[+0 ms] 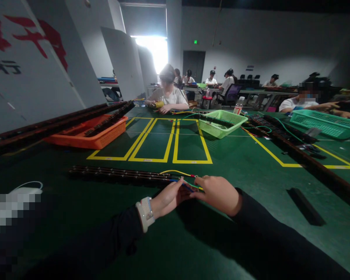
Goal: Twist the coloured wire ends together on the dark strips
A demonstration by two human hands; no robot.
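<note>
A long black strip (116,175) lies across the green table (227,241) in front of me, with yellow, green, blue and red wires (177,172) coming out of its right end. My left hand (167,198), with a white band at the wrist, has its fingers closed in a pinch at those wires. My right hand (218,193) is closed too, gripping the wires right beside the left hand. Both hands meet at the strip's right end. What lies under the fingers is hidden.
An orange tray (90,134) holding more black strips sits at the back left, a light green basket (221,122) at the back middle, a teal basket (323,122) at the right. Long strips (294,147) run along the right. Yellow taped rectangles (163,142) mark the table. Other people sit at the far side.
</note>
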